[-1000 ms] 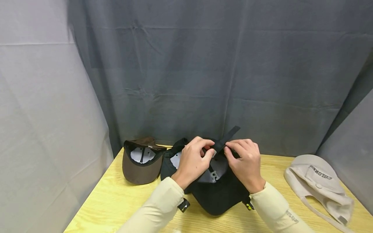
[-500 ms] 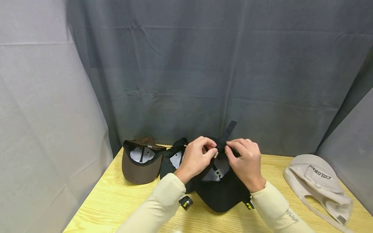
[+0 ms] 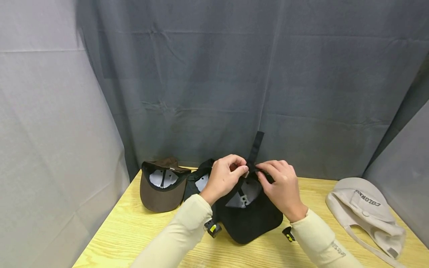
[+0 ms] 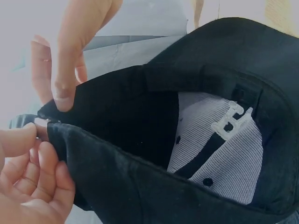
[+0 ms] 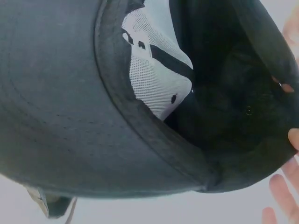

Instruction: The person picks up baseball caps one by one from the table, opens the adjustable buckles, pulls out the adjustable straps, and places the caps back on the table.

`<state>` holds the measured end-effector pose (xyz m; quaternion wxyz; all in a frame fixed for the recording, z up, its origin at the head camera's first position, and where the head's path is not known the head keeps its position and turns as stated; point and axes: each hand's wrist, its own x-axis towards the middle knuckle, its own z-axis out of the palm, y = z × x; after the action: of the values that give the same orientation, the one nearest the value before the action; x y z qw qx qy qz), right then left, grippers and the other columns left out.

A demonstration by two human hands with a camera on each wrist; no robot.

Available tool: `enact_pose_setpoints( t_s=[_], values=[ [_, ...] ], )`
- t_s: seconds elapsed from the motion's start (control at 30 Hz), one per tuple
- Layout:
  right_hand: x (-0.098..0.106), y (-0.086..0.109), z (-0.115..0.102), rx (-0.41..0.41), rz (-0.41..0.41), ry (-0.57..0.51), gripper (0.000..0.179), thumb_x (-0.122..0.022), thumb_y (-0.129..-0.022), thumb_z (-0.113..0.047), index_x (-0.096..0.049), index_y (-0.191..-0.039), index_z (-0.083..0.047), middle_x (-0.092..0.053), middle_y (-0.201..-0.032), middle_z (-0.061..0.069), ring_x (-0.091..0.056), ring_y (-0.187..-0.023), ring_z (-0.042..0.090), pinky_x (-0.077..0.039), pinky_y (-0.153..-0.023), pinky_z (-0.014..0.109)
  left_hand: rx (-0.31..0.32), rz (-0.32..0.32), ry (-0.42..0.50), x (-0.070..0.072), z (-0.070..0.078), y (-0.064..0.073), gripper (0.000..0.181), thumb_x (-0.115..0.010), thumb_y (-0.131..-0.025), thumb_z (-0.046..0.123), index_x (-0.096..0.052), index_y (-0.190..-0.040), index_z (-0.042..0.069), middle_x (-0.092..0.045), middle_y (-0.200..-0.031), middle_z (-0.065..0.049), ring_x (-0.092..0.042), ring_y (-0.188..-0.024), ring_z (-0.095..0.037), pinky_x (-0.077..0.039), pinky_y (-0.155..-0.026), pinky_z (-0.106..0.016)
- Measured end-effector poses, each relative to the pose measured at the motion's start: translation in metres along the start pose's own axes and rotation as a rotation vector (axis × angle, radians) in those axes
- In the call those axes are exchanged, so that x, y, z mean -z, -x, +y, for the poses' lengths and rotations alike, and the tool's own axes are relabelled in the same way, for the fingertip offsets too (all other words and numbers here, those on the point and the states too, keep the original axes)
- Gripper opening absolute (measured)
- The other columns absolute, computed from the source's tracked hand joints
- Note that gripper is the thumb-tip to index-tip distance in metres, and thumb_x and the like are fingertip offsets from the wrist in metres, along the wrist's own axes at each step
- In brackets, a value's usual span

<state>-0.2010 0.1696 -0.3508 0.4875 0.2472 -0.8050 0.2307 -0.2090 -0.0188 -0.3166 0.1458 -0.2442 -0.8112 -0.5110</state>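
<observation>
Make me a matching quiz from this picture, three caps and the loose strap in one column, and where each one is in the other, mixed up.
1. brown cap
2. black cap
3. beige cap
4. black strap

A. far right on the table
B. sticking up above the hands
C. far left on the table
D. held by both hands

Pairs: 1-C, 2-D, 3-A, 4-B

Both arms wear long cream sleeves — snug, reaching to the wrists, the right sleeve point(image 3: 321, 245) printed with dark lettering. A small black device with a yellow-green mark point(image 3: 212, 227) hangs under each wrist.
</observation>
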Motion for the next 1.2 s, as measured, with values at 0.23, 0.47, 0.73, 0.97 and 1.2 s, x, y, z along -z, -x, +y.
enact_pose_setpoints(
  t_s=[0.23, 0.47, 0.73, 0.97, 1.2],
  values=[
    [0.001, -0.006, 0.003, 0.077, -0.035, -0.004, 0.02, -0.081, -0.075, -0.007, -0.077, -0.094, -0.008, -0.072, -0.091, 0.007, -0.06, -0.085, 0.027, -0.045, -0.073, 0.045, -0.001, -0.007, -0.014, 0.0, 0.001, -0.002, 0.007, -0.069, -0.091, 0.015, -0.071, -0.092, 0.008, -0.071, -0.09, -0.004, -0.064, -0.077, -0.011, -0.049, -0.071, -0.019],
    [0.004, -0.014, 0.003, 0.151, -0.069, 0.007, 0.02, -0.082, -0.072, -0.01, -0.076, -0.092, -0.008, -0.071, -0.09, 0.006, -0.059, -0.084, 0.026, -0.045, -0.075, 0.044, 0.0, -0.011, -0.05, -0.001, 0.001, -0.003, 0.006, -0.07, -0.091, 0.015, -0.071, -0.092, 0.009, -0.071, -0.09, -0.004, -0.063, -0.078, -0.012, -0.049, -0.071, -0.019],
    [0.007, -0.013, 0.004, 0.221, -0.076, 0.046, 0.017, -0.083, -0.072, -0.008, -0.077, -0.087, -0.009, -0.072, -0.087, 0.005, -0.061, -0.083, 0.025, -0.046, -0.076, 0.044, 0.008, -0.017, -0.05, -0.002, 0.001, -0.002, 0.005, -0.07, -0.091, 0.015, -0.071, -0.091, 0.01, -0.071, -0.089, -0.002, -0.064, -0.077, -0.011, -0.049, -0.069, -0.019],
    [0.006, -0.012, 0.005, 0.254, -0.077, 0.068, 0.017, -0.082, -0.072, -0.005, -0.078, -0.087, -0.01, -0.073, -0.086, 0.004, -0.062, -0.083, 0.025, -0.047, -0.076, 0.045, -0.007, -0.037, -0.027, 0.003, -0.002, 0.0, 0.004, -0.069, -0.091, 0.013, -0.07, -0.088, 0.011, -0.069, -0.089, -0.003, -0.062, -0.076, -0.009, -0.049, -0.07, -0.018],
    [0.004, -0.01, 0.008, 0.233, -0.082, 0.08, 0.013, -0.081, -0.075, -0.008, -0.079, -0.087, -0.011, -0.074, -0.085, 0.003, -0.062, -0.082, 0.025, -0.046, -0.074, 0.044, 0.031, 0.023, 0.005, 0.017, -0.003, -0.001, 0.005, -0.068, -0.091, 0.013, -0.068, -0.086, 0.011, -0.066, -0.082, -0.004, -0.056, -0.072, -0.01, -0.045, -0.067, -0.021]
  ],
)
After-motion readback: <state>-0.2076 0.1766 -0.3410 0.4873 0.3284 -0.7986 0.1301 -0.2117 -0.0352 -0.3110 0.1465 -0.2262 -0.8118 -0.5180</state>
